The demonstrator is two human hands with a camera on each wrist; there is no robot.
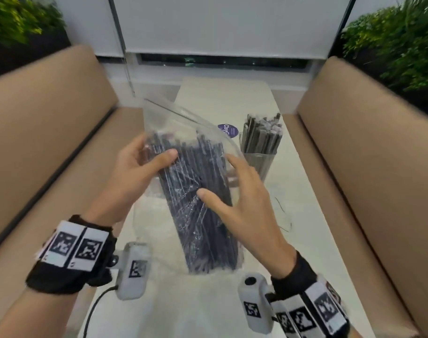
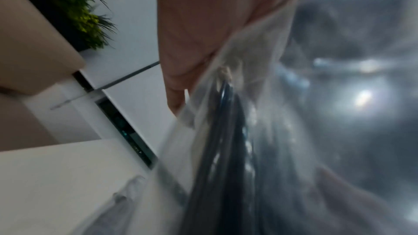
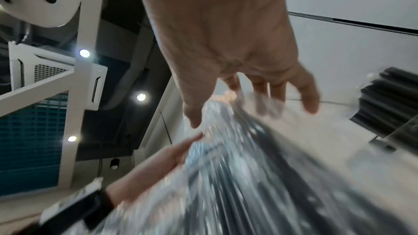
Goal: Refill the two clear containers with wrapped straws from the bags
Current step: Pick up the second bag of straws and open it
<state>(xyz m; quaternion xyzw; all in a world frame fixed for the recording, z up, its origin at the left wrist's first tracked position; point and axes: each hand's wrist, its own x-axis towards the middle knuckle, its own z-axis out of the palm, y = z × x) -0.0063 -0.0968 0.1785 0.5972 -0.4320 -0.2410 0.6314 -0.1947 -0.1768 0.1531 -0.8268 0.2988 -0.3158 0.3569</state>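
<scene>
A clear plastic bag (image 1: 183, 132) full of black wrapped straws (image 1: 203, 211) is held upright above the white table (image 1: 232, 98). My left hand (image 1: 156, 152) grips its upper left part, thumb on the front and fingers behind; in the left wrist view that left hand (image 2: 203, 42) presses the bag's film (image 2: 316, 96). My right hand (image 1: 215, 175) is spread with straight fingers, and its thumb touches the bag's right side. The right wrist view shows the same right hand (image 3: 248, 113) over the bag (image 3: 248, 185). One clear container (image 1: 259, 152) packed with wrapped straws stands at the right.
A round purple label (image 1: 228, 130) lies behind the bag. A thin dark wire (image 1: 284, 215) lies on the table's right part. Beige sofas (image 1: 49, 118) (image 1: 378, 142) flank the table, with plants (image 1: 403, 40) behind them.
</scene>
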